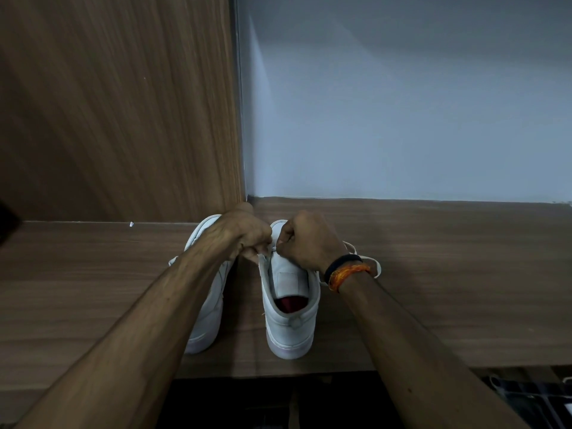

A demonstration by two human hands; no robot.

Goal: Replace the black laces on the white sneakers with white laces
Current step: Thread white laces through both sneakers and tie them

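Landmark: we tell every place from the right sneaker [289, 305], the white shoe that stands on the brown wooden shelf [448, 274] with its heel toward us.

Other shoe: the left sneaker [207, 308] stands just beside it, on its left, partly hidden under our arm.

Left hand: our left hand [247, 235] sits over the front of the right sneaker, on its left side. The fingers are curled tight and seem to pinch something small and white. We think it is the lace, but it is too hidden to be sure.

Right hand: our right hand [305, 239] sits over the front of the right sneaker, on its right side. It is closed in a fist, thumb tucked in, and seems to pinch the same small thing.

White lace: a loop of white lace [373, 266] lies on the shelf just right of the right sneaker, behind our wrist bands [345, 269].

Black laces: we see none on either shoe.

Step now: we think we are lacing the right sneaker with the white lace, near the top holes.

How far: it looks late in the job, but the hands hide the holes.

Next move: we need to pull the lace tip gently through the next hole and keep both sides even.
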